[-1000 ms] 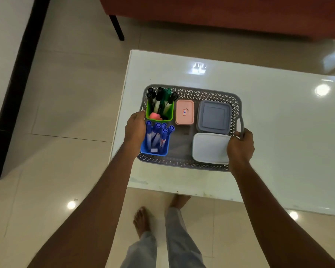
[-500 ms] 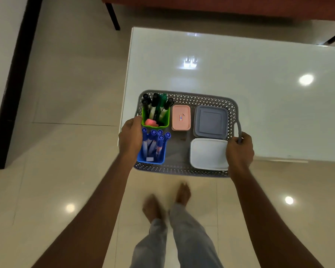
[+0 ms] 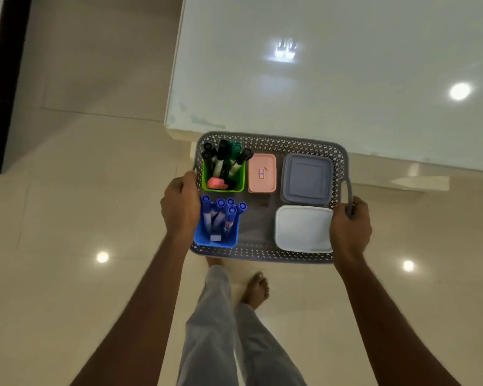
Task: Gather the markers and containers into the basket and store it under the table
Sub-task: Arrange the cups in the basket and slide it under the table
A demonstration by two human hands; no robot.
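Observation:
A grey perforated basket [image 3: 265,254] hangs in the air in front of the white table [image 3: 332,65], off its near edge and above the floor. My left hand [image 3: 180,207] grips its left handle and my right hand [image 3: 349,227] grips its right handle. Inside stand a green cup [image 3: 207,182] of black and green markers, a blue cup [image 3: 204,238] of blue markers, a pink lidded box [image 3: 262,174], a grey lidded box [image 3: 306,176] and a white lidded box [image 3: 301,229].
The table's near-left corner [image 3: 170,126] is just beyond the basket. Glossy beige floor tiles [image 3: 81,190] lie all around. My legs and a bare foot [image 3: 255,291] are directly under the basket. A dark strip [image 3: 0,93] runs along the far left.
The basket has come off the table top toward me and now hangs past the table's edge over the floor. Both hands keep their grip, and my feet have stepped back.

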